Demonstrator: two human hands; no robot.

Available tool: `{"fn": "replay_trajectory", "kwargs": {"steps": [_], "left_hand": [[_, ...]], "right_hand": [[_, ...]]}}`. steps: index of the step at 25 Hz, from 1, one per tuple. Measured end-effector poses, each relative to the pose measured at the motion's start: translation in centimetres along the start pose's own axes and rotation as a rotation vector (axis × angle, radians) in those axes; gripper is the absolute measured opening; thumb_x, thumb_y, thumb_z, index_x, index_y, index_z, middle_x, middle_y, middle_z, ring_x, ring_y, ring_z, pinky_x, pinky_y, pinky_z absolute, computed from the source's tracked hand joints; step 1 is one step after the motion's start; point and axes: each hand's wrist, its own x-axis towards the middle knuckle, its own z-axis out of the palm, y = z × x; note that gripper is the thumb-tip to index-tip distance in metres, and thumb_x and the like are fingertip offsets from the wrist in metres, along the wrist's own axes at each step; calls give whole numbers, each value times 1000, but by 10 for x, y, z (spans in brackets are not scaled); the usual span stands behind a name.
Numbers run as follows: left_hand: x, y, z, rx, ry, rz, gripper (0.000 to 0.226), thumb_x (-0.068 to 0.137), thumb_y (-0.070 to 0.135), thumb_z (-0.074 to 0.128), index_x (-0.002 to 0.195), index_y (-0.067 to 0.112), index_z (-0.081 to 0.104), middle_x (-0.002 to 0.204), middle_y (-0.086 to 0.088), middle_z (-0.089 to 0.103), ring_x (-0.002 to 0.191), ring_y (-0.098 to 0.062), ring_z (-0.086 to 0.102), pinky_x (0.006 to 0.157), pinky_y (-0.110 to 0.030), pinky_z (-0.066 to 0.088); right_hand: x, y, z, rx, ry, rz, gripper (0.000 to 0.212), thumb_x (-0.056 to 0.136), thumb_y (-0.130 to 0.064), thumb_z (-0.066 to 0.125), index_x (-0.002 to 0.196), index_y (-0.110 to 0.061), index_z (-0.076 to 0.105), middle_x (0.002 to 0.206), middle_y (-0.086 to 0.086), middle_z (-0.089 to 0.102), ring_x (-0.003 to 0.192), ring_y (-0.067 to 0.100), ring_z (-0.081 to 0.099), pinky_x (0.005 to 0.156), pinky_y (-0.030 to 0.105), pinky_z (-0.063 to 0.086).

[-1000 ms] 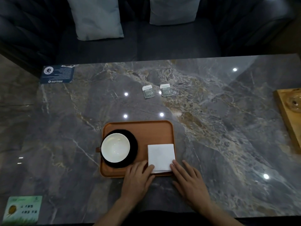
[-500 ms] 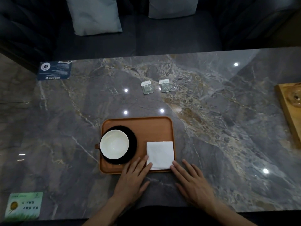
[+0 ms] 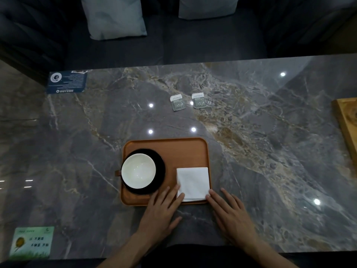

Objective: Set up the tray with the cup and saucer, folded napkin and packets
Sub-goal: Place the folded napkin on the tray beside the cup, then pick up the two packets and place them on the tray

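An orange-brown tray [image 3: 183,149] lies on the marble table near me. On its left stands a white cup [image 3: 138,170] on a black saucer [image 3: 161,167], the cup's handle pointing left. A folded white napkin [image 3: 193,182] lies at the tray's near right corner. My left hand [image 3: 161,209] lies flat with its fingertips on the napkin's near left corner. My right hand [image 3: 229,211] lies flat on the table, fingertips touching the napkin's near right corner. Two small grey-green packets, one [image 3: 177,102] beside the other [image 3: 199,100], lie on the table beyond the tray.
A blue card [image 3: 66,82] lies at the table's far left, a green card [image 3: 31,241] at the near left corner. A wooden board [image 3: 345,120] juts in at the right edge. A dark sofa with two pale cushions [image 3: 114,16] stands beyond the table.
Both hands stayed at the napkin's near corners, shifting only slightly. The view tilted a little, so the table appears lower in the frame.
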Motion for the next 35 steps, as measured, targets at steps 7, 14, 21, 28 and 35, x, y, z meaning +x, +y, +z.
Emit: {"fn": "replay_trajectory", "kwargs": {"steps": [7,14,21,28,35], "left_hand": [[1,8,-29,-62,-18,-11,63,88,58,50,143,27,44,154,-3,39,133,-22,48,104,-40,43],[49,-2,-115,-212,58,-65,35,95,51,39,119,32,56,118,11,60,106,-10,55,77,-30,48],[165,-89,-200,-223,-129,-134,34,89,43,61,116,22,63,119,-2,63,109,-21,58,88,-33,47],[270,-149,-244,-215,-137,-206,47,82,41,72,122,19,60,119,-4,67,102,-22,61,83,-30,45],[325,-146,-214,-111,-80,-229,66,70,54,77,124,22,58,125,-9,61,115,-29,54,93,-40,47]], "right_hand": [[11,-2,-21,62,102,-6,41,98,-37,37,126,-25,65,138,4,59,125,29,56,98,39,40],[74,28,-69,92,29,9,26,94,-38,49,103,-26,70,106,-4,70,99,23,64,82,37,50],[193,70,-138,-73,-158,26,37,94,-44,46,126,-30,59,126,0,64,116,24,57,95,38,44],[305,92,-181,-131,-206,68,42,92,-47,55,130,-30,56,129,6,62,115,29,60,88,40,48],[362,89,-154,-108,-204,62,69,88,-47,62,146,-25,33,148,7,42,133,33,39,102,52,41]]}}
